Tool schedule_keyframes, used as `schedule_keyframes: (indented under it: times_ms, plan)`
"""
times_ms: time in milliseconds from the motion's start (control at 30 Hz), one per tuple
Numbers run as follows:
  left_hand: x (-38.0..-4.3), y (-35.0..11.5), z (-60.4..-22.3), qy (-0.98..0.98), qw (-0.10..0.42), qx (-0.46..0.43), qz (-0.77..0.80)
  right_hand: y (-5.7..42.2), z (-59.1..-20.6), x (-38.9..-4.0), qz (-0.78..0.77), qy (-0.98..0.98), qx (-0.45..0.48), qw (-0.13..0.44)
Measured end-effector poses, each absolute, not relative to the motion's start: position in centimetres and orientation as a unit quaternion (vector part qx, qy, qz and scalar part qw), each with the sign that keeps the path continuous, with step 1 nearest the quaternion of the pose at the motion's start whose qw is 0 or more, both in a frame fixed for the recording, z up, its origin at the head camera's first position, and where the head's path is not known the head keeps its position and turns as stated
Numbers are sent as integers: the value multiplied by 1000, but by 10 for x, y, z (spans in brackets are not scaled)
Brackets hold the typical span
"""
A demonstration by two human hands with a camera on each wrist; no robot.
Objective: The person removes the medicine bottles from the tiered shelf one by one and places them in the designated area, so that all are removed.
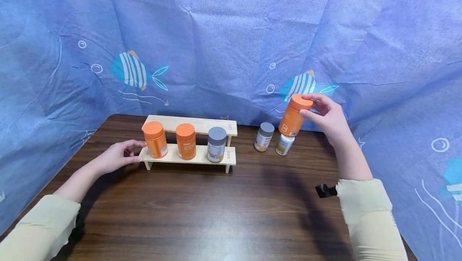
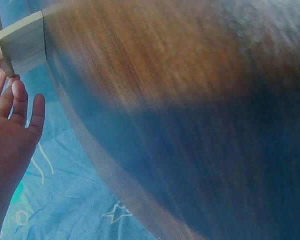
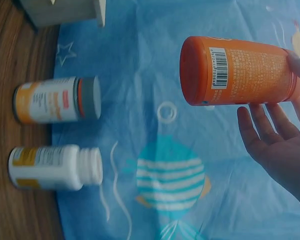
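My right hand (image 1: 329, 117) grips an orange pill bottle (image 1: 290, 120) by its lid and holds it up in the air, slightly tilted. In the right wrist view the bottle's barcode side (image 3: 240, 70) and base face the camera. Below it on the table stand a white bottle (image 1: 284, 145) and a grey-lidded bottle (image 1: 264, 136). My left hand (image 1: 117, 156) holds the left end of a two-step wooden rack (image 1: 196, 158) between thumb and fingers. On its lower step stand two orange bottles (image 1: 156, 142) (image 1: 186, 142) and a second grey-lidded bottle (image 1: 216, 146).
The rack's upper step (image 1: 195, 124) stands behind the lower one. A dark wooden table (image 1: 202, 209) carries everything, and a blue fish-print cloth (image 1: 223, 44) hangs behind it and along the sides. A black strap end (image 1: 325, 191) sticks out from the right sleeve.
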State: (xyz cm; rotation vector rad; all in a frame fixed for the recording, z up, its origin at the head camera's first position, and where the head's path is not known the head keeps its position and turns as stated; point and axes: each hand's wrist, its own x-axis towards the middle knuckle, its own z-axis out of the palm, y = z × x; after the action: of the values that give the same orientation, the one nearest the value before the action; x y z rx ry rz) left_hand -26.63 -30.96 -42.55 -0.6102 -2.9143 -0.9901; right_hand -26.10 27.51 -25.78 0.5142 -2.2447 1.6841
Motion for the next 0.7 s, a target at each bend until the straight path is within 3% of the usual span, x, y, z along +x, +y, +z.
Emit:
schedule_keyframes:
  times_ms: [300, 700]
  plan:
    - [-267, -309, -424, -929, 0, -193, -315, 306, -277, -268, 502, -840, 102, 181]
    - [-267, -309, -426, -928, 3, -197, -318, 334, -311, -283, 483, -848, 67, 206]
